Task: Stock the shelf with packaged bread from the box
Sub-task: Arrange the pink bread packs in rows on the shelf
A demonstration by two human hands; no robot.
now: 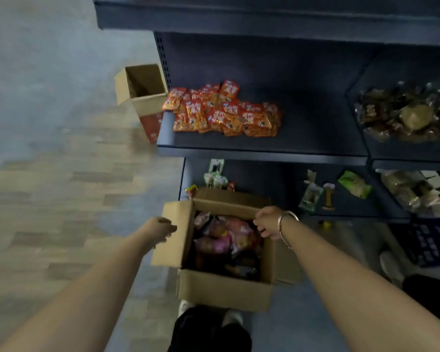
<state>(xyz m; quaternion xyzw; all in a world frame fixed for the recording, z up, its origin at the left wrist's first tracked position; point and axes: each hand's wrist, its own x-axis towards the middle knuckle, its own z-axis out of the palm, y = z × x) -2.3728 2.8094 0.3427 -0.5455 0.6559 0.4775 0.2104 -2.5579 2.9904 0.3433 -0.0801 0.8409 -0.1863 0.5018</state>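
An open cardboard box stands on the floor in front of the dark shelf unit. Inside it lie several packaged breads in pink and clear wrappers. My left hand touches the box's left flap with loosely bent fingers. My right hand, with a metal bangle on the wrist, is curled at the far right corner of the box, gripping the rim there. The middle shelf holds a pile of orange-red snack packets.
A second, empty cardboard box stands at the shelf's left end. Wire baskets with wrapped goods sit at the right. Green packets lie on the bottom shelf. Wooden floor stretches left. My feet are just behind the box.
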